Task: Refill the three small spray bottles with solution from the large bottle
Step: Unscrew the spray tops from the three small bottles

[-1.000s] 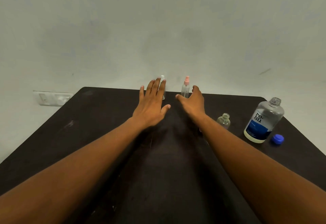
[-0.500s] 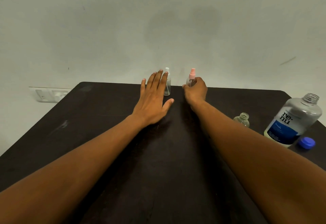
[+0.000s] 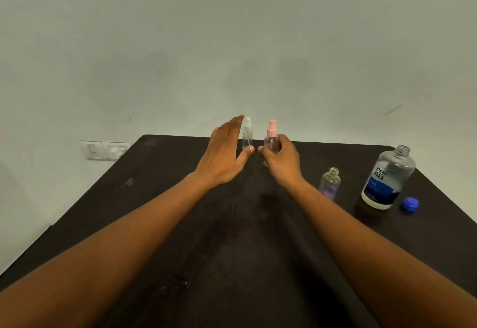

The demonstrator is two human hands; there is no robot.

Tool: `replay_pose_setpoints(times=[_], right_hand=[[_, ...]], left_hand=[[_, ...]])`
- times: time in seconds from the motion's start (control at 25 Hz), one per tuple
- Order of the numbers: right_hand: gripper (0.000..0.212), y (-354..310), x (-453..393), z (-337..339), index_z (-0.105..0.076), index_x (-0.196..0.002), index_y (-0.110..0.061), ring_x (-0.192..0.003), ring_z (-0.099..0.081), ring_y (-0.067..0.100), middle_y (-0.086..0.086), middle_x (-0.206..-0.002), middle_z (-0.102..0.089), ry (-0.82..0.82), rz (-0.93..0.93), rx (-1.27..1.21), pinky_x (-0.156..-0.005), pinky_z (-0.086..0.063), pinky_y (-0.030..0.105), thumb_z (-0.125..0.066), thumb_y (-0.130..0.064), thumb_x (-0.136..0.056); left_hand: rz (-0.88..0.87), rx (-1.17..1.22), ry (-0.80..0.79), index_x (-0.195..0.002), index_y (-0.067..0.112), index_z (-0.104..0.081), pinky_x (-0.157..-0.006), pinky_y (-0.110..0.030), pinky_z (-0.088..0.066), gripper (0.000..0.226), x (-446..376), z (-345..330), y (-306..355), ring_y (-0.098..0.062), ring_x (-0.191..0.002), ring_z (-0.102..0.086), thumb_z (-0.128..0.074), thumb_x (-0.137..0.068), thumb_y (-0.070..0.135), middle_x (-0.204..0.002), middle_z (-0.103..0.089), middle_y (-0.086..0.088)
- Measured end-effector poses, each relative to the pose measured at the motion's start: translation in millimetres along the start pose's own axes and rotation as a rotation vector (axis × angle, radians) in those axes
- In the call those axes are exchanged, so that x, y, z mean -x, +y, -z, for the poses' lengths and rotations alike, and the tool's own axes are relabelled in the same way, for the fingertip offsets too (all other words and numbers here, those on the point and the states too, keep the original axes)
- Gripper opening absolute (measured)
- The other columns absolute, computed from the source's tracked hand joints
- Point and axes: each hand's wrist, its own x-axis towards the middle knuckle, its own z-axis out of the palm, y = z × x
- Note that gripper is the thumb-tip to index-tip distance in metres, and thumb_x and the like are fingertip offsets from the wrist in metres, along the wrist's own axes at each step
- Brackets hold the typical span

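My right hand (image 3: 280,161) grips the clear spray bottle with the pink nozzle (image 3: 271,137) near the far edge of the dark table (image 3: 180,224). Just left of it stands a clear spray bottle with a white nozzle (image 3: 247,134). My left hand (image 3: 224,158) is held flat with straight fingers right beside the white-nozzle bottle, holding nothing. A third small bottle (image 3: 330,183) stands uncapped to the right. The large bottle (image 3: 387,178) with a blue label stands further right, its top off.
A blue cap (image 3: 410,205) lies on the table right of the large bottle. A white wall socket plate (image 3: 105,150) sits on the wall behind the table's far left corner. The pale wall rises just behind the table.
My right hand closed around the pink-nozzle bottle. My left hand rose and turned edge-on next to the white-nozzle bottle. The camera view tilted upward.
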Motion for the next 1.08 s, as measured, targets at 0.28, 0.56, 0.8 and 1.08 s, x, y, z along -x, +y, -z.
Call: replay_pose_setpoints(times=[0.28, 0.56, 0.8, 1.08], right_hand=[[0.019, -27, 81, 24, -0.058, -0.113, -0.018, -0.082, -0.062, 0.016, 0.002, -0.096, -0.062, -0.103, -0.026, -0.098, -0.08, -0.062, 0.041, -0.065, -0.018, -0.096], [0.022, -40, 116, 43, -0.054, -0.121, -0.018, -0.098, -0.063, 0.024, 0.006, -0.109, -0.06, -0.17, -0.042, -0.096, -0.085, -0.06, 0.037, -0.06, -0.02, -0.099], [0.025, -43, 122, 50, -0.053, -0.123, -0.02, -0.097, -0.063, 0.023, 0.008, -0.11, -0.061, -0.191, -0.011, -0.087, -0.079, -0.06, 0.034, -0.057, -0.022, -0.099], [0.02, -37, 123, 44, -0.052, -0.12, -0.021, -0.1, -0.064, 0.023, 0.002, -0.105, -0.063, -0.093, 0.02, -0.023, -0.087, -0.059, 0.048, -0.057, -0.021, -0.101]], left_hand=[[0.016, 0.37, -0.031, -0.135, 0.024, -0.059, -0.092, -0.03, -0.055, 0.037, 14, 51, 62, -0.01, -0.105, -0.067, -0.065, -0.099, 0.023, -0.117, -0.07, 0.005], [0.031, 0.564, -0.223, -0.119, 0.014, -0.075, -0.086, -0.015, -0.055, 0.032, 25, 71, 95, -0.004, -0.105, -0.071, -0.069, -0.092, -0.002, -0.11, -0.077, 0.004], [0.072, 0.67, -0.24, -0.119, 0.005, -0.074, -0.087, -0.021, -0.058, 0.033, 28, 66, 106, -0.01, -0.101, -0.076, -0.069, -0.09, -0.009, -0.105, -0.079, -0.007], [0.167, 0.364, -0.047, -0.095, 0.014, -0.081, -0.074, -0.02, -0.058, 0.023, 26, 53, 123, -0.005, -0.082, -0.072, -0.089, -0.077, 0.026, -0.09, -0.077, 0.005]])
